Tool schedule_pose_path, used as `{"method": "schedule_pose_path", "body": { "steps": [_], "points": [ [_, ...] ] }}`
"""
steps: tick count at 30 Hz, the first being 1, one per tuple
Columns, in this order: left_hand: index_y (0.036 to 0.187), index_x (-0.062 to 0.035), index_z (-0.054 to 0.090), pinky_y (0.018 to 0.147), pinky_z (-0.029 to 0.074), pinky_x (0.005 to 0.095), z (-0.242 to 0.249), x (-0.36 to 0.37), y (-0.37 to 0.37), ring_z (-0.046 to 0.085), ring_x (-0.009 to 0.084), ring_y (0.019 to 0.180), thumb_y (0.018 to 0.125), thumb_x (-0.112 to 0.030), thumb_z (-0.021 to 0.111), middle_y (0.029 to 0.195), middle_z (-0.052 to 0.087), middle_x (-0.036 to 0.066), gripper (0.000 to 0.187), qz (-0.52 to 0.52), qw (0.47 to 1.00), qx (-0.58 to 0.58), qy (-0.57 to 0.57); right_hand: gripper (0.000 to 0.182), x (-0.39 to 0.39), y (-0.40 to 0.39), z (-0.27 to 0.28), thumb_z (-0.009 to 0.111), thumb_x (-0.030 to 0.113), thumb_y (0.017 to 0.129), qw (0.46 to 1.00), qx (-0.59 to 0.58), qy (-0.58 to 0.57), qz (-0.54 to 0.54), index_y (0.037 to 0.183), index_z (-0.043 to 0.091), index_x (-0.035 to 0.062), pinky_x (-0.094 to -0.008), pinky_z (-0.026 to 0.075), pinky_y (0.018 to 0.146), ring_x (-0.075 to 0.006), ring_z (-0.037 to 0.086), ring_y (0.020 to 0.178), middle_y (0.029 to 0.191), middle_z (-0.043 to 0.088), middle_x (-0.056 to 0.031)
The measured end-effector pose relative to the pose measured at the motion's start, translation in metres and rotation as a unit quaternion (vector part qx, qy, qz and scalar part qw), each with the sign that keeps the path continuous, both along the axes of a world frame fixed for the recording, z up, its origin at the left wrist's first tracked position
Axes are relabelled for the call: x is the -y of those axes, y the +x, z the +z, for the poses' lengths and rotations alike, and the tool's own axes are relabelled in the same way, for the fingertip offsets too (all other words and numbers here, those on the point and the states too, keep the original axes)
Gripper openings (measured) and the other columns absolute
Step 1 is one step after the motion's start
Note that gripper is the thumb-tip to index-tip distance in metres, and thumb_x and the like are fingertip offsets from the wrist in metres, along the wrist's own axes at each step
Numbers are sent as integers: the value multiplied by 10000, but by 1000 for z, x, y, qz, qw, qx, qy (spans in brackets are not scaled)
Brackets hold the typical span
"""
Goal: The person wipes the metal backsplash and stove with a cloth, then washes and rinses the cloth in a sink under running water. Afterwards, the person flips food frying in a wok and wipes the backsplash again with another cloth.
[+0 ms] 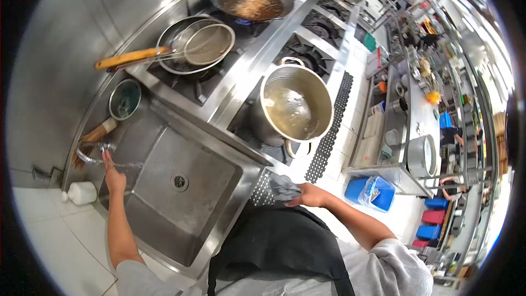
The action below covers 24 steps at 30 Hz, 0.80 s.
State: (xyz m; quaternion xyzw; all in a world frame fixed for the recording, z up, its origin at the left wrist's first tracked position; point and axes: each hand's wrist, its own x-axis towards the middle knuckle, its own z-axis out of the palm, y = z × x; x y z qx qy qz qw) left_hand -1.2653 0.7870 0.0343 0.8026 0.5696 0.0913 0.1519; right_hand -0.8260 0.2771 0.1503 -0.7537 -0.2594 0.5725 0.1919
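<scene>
Gry bundle (286, 187), slvr tap (94, 161), blk apron (282, 244)

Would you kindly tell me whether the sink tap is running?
On, it appears: beside the left hand, water streaks from the tap over the sink.

Running metal faucet (103, 146), crumpled gray wad (285, 187)

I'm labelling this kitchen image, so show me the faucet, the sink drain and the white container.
Faucet (103, 146): head view, on its metal tube.
Sink drain (179, 182): head view, on its centre.
White container (83, 193): head view, on its body.
</scene>
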Motion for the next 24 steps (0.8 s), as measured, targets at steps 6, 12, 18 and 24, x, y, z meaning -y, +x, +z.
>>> {"method": "schedule_pose_path", "body": {
  "steps": [6, 12, 18, 24],
  "points": [
    [1340, -62, 666, 1102, 472, 422, 13, 3, 0, 630, 380, 1234, 841, -51, 624, 1482, 535, 244, 501, -35, 941, -329, -69, 450, 217, 62, -133, 904, 302, 724, 964, 95, -128, -211, 1004, 745, -14, -315, 520, 664, -166, 630, 739, 867, 712, -82],
    [1183, -65, 766, 916, 562, 364, 105, 199, 93, 720, 245, 1061, 913, -374, 753, 1121, 773, 99, 410, -57, 876, -136, -460, 361, 446, 27, -190, 922, 251, 704, 851, 15, -310, -423, 877, 727, 2, -325, 497, 538, -164, 621, 616, 742, 683, -75],
    [1326, 2, 663, 954, 532, 335, 89, 359, 160, 669, 200, 1169, 1009, -225, 665, 1426, 625, 112, 390, -147, 724, 92, -668, 400, 536, -5, -214, 922, 256, 699, 827, 85, -216, -512, 936, 729, -2, -352, 562, 553, -187, 705, 685, 784, 722, -80],
    [1374, 6, 629, 943, 525, 288, 94, 465, 300, 659, 145, 1133, 1032, -190, 637, 1295, 692, 90, 395, -243, 742, 78, -620, 819, 545, 65, -214, 848, 633, 717, 846, 113, -66, -517, 1142, 685, -47, -357, 592, 616, -212, 695, 789, 980, 717, -130]
  ]
}}
